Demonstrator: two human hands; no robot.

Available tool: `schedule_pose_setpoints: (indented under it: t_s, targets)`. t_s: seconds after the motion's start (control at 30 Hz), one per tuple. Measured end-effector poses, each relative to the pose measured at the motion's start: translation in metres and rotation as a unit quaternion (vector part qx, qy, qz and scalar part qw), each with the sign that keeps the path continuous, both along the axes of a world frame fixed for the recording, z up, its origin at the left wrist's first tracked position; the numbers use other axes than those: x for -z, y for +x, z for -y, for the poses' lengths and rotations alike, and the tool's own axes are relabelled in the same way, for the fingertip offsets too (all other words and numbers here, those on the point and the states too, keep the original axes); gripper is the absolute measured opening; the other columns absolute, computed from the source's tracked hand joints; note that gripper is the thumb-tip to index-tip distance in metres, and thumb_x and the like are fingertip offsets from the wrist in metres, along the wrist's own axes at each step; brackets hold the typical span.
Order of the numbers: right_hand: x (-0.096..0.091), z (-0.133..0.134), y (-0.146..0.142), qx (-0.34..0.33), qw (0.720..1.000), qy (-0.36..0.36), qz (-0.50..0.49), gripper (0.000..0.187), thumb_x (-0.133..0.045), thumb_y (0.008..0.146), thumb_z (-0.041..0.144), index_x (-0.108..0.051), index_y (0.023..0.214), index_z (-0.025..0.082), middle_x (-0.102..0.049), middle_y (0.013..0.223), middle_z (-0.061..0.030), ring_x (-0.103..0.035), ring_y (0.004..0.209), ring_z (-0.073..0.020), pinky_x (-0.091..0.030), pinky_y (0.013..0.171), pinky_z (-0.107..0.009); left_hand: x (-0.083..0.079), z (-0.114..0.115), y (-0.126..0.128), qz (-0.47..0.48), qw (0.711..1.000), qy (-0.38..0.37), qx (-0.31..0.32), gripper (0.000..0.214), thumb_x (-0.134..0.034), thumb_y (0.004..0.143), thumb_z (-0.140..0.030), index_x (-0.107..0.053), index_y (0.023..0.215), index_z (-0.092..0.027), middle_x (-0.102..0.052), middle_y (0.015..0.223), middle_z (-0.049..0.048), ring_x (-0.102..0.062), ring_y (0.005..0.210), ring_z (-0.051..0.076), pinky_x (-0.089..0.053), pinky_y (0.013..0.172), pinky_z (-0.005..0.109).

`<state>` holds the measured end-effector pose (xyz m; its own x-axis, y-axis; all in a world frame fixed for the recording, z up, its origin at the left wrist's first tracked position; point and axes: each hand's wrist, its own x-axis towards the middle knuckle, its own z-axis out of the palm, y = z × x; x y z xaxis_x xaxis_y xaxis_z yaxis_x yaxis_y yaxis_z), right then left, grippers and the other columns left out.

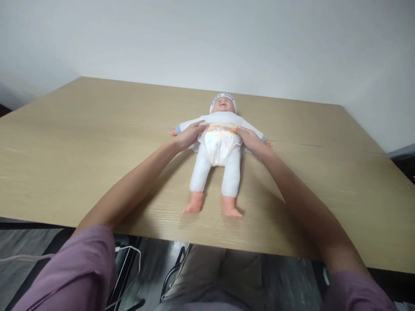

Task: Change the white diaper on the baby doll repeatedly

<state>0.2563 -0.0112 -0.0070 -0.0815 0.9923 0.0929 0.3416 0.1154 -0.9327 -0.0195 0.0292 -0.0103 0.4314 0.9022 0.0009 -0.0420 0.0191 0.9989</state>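
A baby doll (218, 149) in white clothes and a white cap lies on its back in the middle of the wooden table (81, 142), feet toward me. It wears a white diaper (221, 144) with an orange-yellow waistband. My left hand (189, 134) rests at the diaper's left side by the waist, fingers pressed on the band. At the right side of the waist my right hand (249, 137) does the same. Both hands pinch or press the diaper's edges.
The light wooden table reaches to a white wall behind. Its near edge runs just above my lap, with white cables (129, 255) and dark frame parts below it. A dark object (405, 162) sits past the table's right edge.
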Motion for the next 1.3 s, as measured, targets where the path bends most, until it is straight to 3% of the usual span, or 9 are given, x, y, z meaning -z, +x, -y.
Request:
schedule_pose_setpoints:
  t_s: [0.1,0.2,0.3,0.43,0.57,0.73,0.83,1.03,1.3]
  targets:
    - [-0.006,0.027,0.005,-0.045,0.999,-0.016,0.008,0.057,-0.064,0.099,0.076,-0.078,0.108,0.022,-0.083,0.117,-0.0081,-0.074,0.114,-0.0291,-0.060,0.107,-0.044,-0.005,0.028,-0.012,0.002,0.999,-0.013,0.041,0.055,-0.085,0.091,-0.060,-0.075,0.121,-0.015,-0.081,0.117,0.0156,-0.077,0.113,0.032,-0.060,0.101,0.042]
    - [-0.011,0.042,0.017,-0.059,0.998,-0.006,0.028,0.059,-0.068,0.096,0.080,-0.078,0.109,0.024,-0.082,0.111,-0.0068,-0.074,0.103,-0.0267,-0.062,0.098,-0.041,-0.009,0.041,-0.025,-0.009,1.000,-0.016,0.009,0.058,-0.090,0.087,-0.059,-0.075,0.126,-0.018,-0.080,0.109,0.0098,-0.077,0.100,0.026,-0.059,0.088,0.036]
    - [-0.009,0.054,0.035,-0.001,0.999,0.016,0.046,0.051,-0.080,0.090,0.069,-0.077,0.112,0.024,-0.082,0.110,-0.0079,-0.074,0.095,-0.0256,-0.061,0.089,-0.040,-0.013,0.043,-0.039,-0.038,0.998,-0.009,-0.043,0.053,-0.089,0.083,-0.046,-0.075,0.128,-0.022,-0.079,0.105,0.0062,-0.074,0.093,0.023,-0.057,0.081,0.034]
    - [0.011,0.076,0.056,0.089,0.980,0.067,0.164,0.029,-0.079,0.090,0.051,-0.076,0.102,0.024,-0.081,0.097,-0.0074,-0.072,0.086,-0.0257,-0.058,0.089,-0.043,-0.027,0.049,-0.045,-0.129,0.982,0.071,-0.119,0.040,-0.069,0.085,-0.025,-0.075,0.125,-0.023,-0.079,0.130,0.0074,-0.072,0.111,0.024,-0.057,0.098,0.039]
    - [0.038,0.095,0.061,0.119,0.949,0.139,0.255,0.023,-0.077,0.093,0.047,-0.070,0.095,0.025,-0.076,0.090,-0.0070,-0.071,0.091,-0.0280,-0.055,0.096,-0.045,-0.054,0.069,-0.014,-0.188,0.924,0.291,-0.160,0.033,-0.055,0.100,-0.025,-0.073,0.127,-0.021,-0.075,0.144,0.0095,-0.067,0.122,0.026,-0.055,0.106,0.043]
    - [0.046,0.096,0.058,0.144,0.945,0.125,0.266,0.025,-0.079,0.091,0.046,-0.065,0.093,0.025,-0.071,0.085,-0.0044,-0.070,0.089,-0.0269,-0.054,0.093,-0.043,-0.070,0.080,0.051,-0.309,0.823,0.476,-0.009,0.033,-0.056,0.110,-0.043,-0.077,0.121,-0.021,-0.077,0.132,0.0120,-0.063,0.130,0.034,-0.045,0.119,0.053]
    - [0.043,0.095,0.057,0.171,0.952,0.076,0.240,0.025,-0.080,0.090,0.045,-0.065,0.093,0.025,-0.071,0.083,-0.0025,-0.070,0.087,-0.0253,-0.054,0.090,-0.041,-0.061,0.071,0.072,-0.386,0.797,0.464,0.026,0.037,-0.061,0.107,-0.048,-0.079,0.121,-0.019,-0.076,0.134,0.0139,-0.059,0.135,0.039,-0.042,0.119,0.057]
    - [0.037,0.093,0.056,0.179,0.957,0.019,0.227,0.030,-0.086,0.086,0.045,-0.063,0.088,0.025,-0.072,0.082,-0.0016,-0.069,0.084,-0.0239,-0.052,0.085,-0.039,-0.043,0.061,0.071,-0.394,0.802,0.446,0.042,0.057,-0.065,0.102,-0.062,-0.076,0.141,-0.022,-0.070,0.153,0.0121,-0.050,0.146,0.041,-0.037,0.124,0.059]
    - [0.019,0.094,0.074,0.086,0.984,-0.029,0.152,0.041,-0.079,0.089,0.061,-0.071,0.077,0.023,-0.073,0.074,-0.0032,-0.067,0.074,-0.0213,-0.050,0.077,-0.035,-0.045,0.068,0.071,-0.416,0.804,0.424,0.035,0.065,-0.075,0.093,-0.064,-0.074,0.144,-0.023,-0.067,0.156,0.0114,-0.048,0.147,0.043,-0.037,0.124,0.061]
